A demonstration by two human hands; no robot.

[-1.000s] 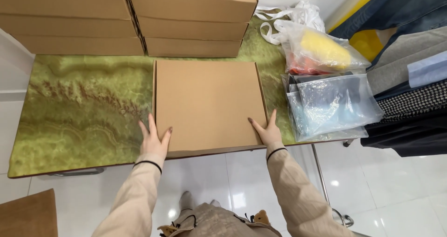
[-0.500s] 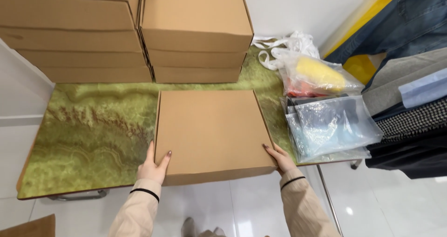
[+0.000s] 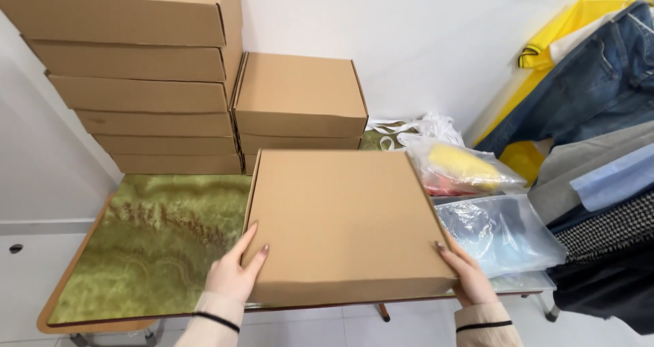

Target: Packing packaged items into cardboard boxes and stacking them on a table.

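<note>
A flat closed brown cardboard box point(image 3: 347, 221) is held up off the green marbled table point(image 3: 157, 245), its near edge tilted toward me. My left hand point(image 3: 235, 272) grips its near left corner, thumb on the lid. My right hand point(image 3: 470, 275) grips the near right corner. Both wrists wear a thin black band over beige sleeves.
Stacks of the same brown boxes stand at the back: a tall one point(image 3: 143, 81) on the left, a shorter one point(image 3: 300, 108) beside it. Clear plastic bags with yellow point(image 3: 463, 166) and blue point(image 3: 504, 234) contents lie on the right. Hanging clothes point(image 3: 599, 115) crowd the right side.
Both hands have closed on the box's near corners and lifted it off the table toward me. The camera has tilted up, showing more wall and stacked boxes.
</note>
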